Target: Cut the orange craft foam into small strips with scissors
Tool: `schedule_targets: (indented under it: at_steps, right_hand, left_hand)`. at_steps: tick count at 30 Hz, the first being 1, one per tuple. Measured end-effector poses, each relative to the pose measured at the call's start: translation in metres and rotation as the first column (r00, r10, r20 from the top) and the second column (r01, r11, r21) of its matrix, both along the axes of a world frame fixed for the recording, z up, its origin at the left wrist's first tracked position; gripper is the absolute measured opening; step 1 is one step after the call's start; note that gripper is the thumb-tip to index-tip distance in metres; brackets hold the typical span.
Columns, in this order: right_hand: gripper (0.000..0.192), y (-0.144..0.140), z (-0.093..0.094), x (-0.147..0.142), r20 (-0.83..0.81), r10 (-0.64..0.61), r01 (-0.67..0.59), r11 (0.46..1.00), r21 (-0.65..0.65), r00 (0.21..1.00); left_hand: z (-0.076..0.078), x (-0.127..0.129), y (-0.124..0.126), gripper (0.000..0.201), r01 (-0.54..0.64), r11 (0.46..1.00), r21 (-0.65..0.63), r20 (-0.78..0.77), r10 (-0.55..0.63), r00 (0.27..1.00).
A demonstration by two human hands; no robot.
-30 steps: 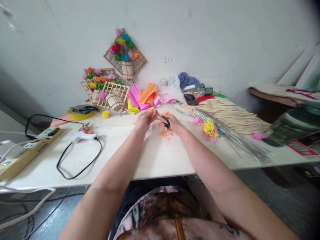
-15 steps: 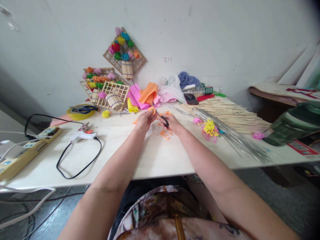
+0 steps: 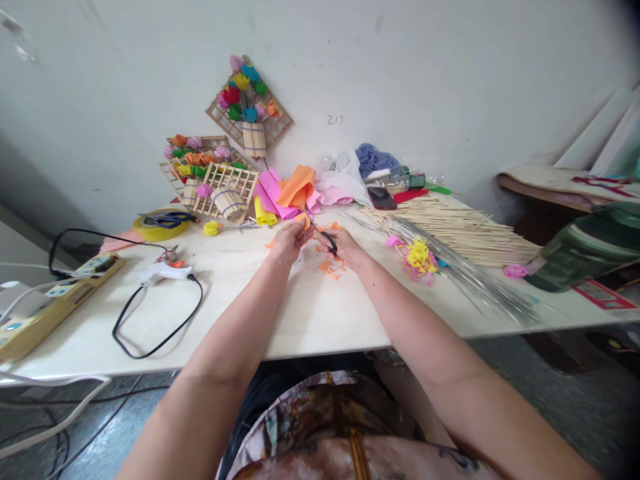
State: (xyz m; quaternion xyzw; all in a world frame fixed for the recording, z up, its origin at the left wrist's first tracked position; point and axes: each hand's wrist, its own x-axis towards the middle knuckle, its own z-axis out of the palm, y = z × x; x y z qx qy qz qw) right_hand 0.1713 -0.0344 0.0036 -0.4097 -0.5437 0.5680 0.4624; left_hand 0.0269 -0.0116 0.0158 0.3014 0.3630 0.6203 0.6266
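Note:
Between the fingers of my left hand [image 3: 291,241] is a small piece of orange crepe paper [image 3: 303,221]. My right hand [image 3: 346,247] is closed round the dark handles of a pair of scissors [image 3: 329,241]. Their blades point up and left, close to the orange piece; whether they touch it I cannot tell. Orange paper scraps [image 3: 330,269] lie on the table below and around my hands. Just behind them sit a larger folded orange sheet [image 3: 299,188], a pink sheet [image 3: 274,192] and a yellow roll [image 3: 265,211].
Lattice panels with paper flowers [image 3: 233,190] stand at the back left. A white glue gun [image 3: 167,272] with a looped cord and a power strip [image 3: 60,303] lie left. Thin wooden sticks [image 3: 455,230], wires [image 3: 465,280], a phone [image 3: 382,197] and a green bottle [image 3: 583,250] are right.
Hardly anything differs. Both hands keep their places, with the orange piece and the scissors still held; any shift of the fingers is very slight.

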Motion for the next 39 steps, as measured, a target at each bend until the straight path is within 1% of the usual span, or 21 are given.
schedule_targets:
  at_steps: [7,12,20,24,28,33,39]
  right_hand:
    - [0.024,-0.001,0.002,0.001,-0.01,-0.002,0.001,1.0,-0.019,1.0]
    - [0.022,0.003,-0.002,0.002,-0.005,-0.001,0.001,1.0,-0.007,1.0]
    - [0.025,0.011,-0.007,0.006,0.013,0.012,-0.013,1.0,0.007,1.0]
    - [0.022,0.008,-0.004,0.006,0.008,0.013,-0.013,1.0,0.003,1.0]
    - [0.018,0.0,0.003,0.004,-0.009,0.008,-0.008,1.0,-0.024,1.0]
    - [0.021,-0.008,0.011,0.003,-0.025,0.01,-0.012,0.996,-0.083,1.0]
    - [0.022,-0.008,0.009,0.005,-0.05,0.022,-0.026,0.996,-0.082,0.998]
  left_hand:
    - [0.0,-0.002,0.001,0.009,0.012,1.0,0.007,-0.028,-0.011,1.0]
    - [-0.001,-0.003,0.002,0.008,0.004,1.0,0.008,-0.025,-0.004,1.0]
    - [-0.002,-0.004,0.004,0.005,-0.019,1.0,0.002,-0.033,0.019,0.999]
    - [-0.003,-0.005,0.004,0.006,-0.023,1.0,0.021,-0.031,0.023,0.999]
    - [-0.005,-0.006,0.006,0.01,-0.03,0.999,0.04,-0.04,0.032,0.999]
    - [-0.004,-0.006,0.005,0.007,-0.023,0.999,0.043,-0.044,0.025,0.999]
    - [-0.001,-0.003,0.001,0.006,-0.003,1.0,0.03,-0.048,0.004,0.999]
